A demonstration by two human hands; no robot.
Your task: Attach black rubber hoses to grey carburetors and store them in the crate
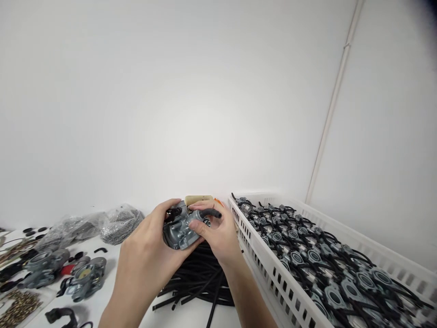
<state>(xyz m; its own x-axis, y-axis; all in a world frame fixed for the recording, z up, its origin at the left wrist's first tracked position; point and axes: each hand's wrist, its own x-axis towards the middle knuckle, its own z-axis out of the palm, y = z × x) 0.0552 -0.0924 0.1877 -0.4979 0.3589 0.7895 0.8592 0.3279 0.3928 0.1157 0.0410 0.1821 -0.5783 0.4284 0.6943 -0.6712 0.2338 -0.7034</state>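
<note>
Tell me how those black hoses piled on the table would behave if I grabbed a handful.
Probably bendy, not stiff: the short hose on the metal part curves. The piled hoses lie loose and crossed, so a handful would likely splay and some slip out. They look thin, so probably light.

A plain white wall (170,91), evenly and softly lit with a brighter patch near the centre, fills the view from 9 through 12 to 3 o'clock, crossed by a thin white conduit (332,105) slanting from 1 o'clock down toward 4, above a white tabletop (180,319) at 6 to 8 o'clock.
</note>
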